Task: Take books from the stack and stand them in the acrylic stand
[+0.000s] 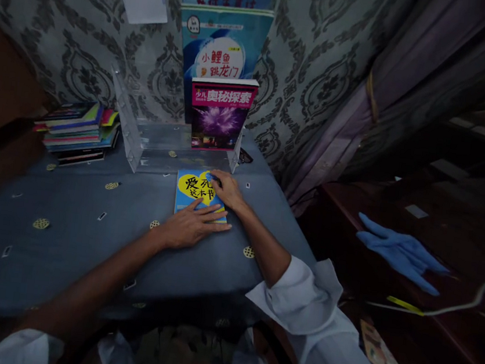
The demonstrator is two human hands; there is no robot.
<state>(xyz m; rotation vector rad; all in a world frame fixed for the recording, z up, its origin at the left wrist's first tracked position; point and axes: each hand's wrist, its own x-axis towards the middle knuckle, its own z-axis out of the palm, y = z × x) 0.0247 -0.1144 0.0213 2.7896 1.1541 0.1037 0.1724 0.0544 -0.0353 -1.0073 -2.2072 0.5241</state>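
A small blue book (183, 200) with a yellow heart and black Chinese characters on its cover lies closed on the table. Across its lower edge rests my left hand (189, 224), open, with the fingers spread flat. My right hand (227, 190) is laid on the book's upper right corner, thumb and fingers apart, not visibly wrapped around it. Just behind the book stands a clear acrylic book rack (129, 119). Upright in it is a pink and purple book (218, 120), with a teal book (190, 44) behind it and a blue one above.
A stack of books (79, 134) sits at the table's left rear. Dark glasses (245, 156) lie by the rack's right foot. Beyond the table's right edge, a blue glove (401, 250) and a pale cable (465, 304) rest on a dark red surface. A curtain (336, 128) hangs behind.
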